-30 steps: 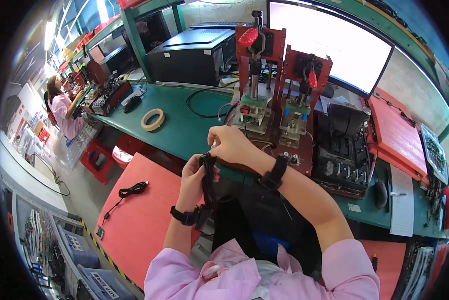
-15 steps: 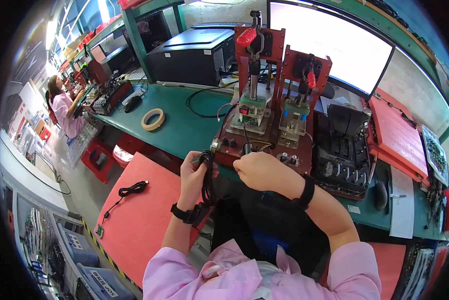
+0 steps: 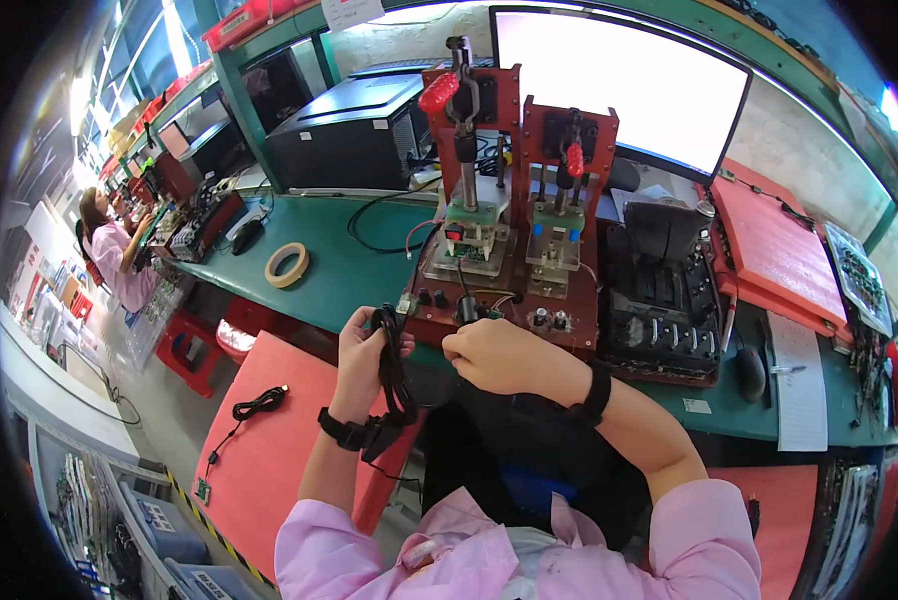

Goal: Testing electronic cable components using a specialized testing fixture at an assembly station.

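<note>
— See any change since a second ago?
— Yes: find the right hand [image 3: 499, 355] parted from the coiled black cable [image 3: 394, 375], now just beside a black cylinder [image 3: 467, 310] at its eleven o'clock.
— And the pose?
— Curled, back upward; cannot tell whether clenched on anything. Look to nine o'clock for the left hand [image 3: 357, 358], fingers up, grasping that cable.
— Count?
— See two red clamp presses [image 3: 469, 150] toward twelve from the right hand; from the left, one tape roll [image 3: 287, 281] at eleven, one bundled cable [image 3: 259, 403] on pink foam [image 3: 279, 460] at eight.

black plastic-coated cable [image 3: 397, 372], smooth glossy green tabletop [image 3: 314, 228], matt red board [image 3: 294, 440], shiny metal rod [image 3: 469, 186]
</note>
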The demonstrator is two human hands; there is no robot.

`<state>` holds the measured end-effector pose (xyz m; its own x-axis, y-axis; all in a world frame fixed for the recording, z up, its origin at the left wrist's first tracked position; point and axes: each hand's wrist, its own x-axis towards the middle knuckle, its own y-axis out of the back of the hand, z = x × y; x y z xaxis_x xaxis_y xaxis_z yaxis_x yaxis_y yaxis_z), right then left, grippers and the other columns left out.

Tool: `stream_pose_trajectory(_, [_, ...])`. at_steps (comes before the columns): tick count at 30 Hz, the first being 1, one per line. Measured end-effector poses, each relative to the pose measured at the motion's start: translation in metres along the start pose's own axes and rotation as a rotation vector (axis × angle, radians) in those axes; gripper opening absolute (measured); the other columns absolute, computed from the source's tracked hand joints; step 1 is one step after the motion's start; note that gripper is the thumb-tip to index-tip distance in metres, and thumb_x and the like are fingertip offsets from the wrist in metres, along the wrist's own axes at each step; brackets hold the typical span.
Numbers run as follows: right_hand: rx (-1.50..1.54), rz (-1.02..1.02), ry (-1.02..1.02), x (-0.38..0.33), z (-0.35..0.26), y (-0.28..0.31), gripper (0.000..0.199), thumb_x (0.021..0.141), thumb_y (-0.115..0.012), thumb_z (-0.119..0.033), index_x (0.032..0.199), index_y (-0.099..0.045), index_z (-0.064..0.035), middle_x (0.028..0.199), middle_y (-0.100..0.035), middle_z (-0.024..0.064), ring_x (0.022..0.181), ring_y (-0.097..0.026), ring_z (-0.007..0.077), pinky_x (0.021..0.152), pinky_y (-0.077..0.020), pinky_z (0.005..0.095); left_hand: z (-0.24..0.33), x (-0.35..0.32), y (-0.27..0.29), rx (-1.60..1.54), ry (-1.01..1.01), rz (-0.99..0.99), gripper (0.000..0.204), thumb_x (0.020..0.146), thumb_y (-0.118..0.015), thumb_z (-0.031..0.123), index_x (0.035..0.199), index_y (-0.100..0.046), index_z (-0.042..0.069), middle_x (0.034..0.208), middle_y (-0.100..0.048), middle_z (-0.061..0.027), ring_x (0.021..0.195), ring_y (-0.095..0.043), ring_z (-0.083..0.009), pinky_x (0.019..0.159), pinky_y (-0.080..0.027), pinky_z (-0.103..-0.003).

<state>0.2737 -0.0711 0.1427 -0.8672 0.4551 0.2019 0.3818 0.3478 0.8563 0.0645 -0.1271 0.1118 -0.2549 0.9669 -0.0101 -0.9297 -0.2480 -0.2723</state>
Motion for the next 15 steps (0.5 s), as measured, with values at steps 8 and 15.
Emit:
stream_pose_trajectory(8, [-0.123, 0.339, -0.078, 0.021, -0.006, 0.007, 0.012, 0.078, -0.057, -0.015, 0.082, -0.059, -0.0037, 0.079, -0.061, 0.0137, 0.077, -0.059, 0.033, 0.07, -0.0476, 0.0428, 0.032, 0.015, 0.039, 0.482, -0.183, -0.188, 0.026, 0.085, -0.056, 0.004, 0.11, -0.052, 0.003, 0.089, -0.063, -0.0056, 0.081, -0.063, -0.0171, 0.068, -0.052, -0.03])
stream_pose_trajectory(15, [-0.416, 0.496, -0.062, 0.051, 0.025, -0.01, 0.012, 0.072, -0.061, -0.016, 0.079, -0.06, -0.0055, 0.08, -0.063, 0.0087, 0.082, -0.057, 0.0292, 0.072, -0.0458, 0.0416, 0.053, 0.038, -0.015, 1.148, -0.504, -0.209, 0.022, 0.078, -0.06, 0.007, 0.1, -0.061, 0.006, 0.085, -0.066, -0.008, 0.076, -0.064, -0.0216, 0.066, -0.05, -0.035])
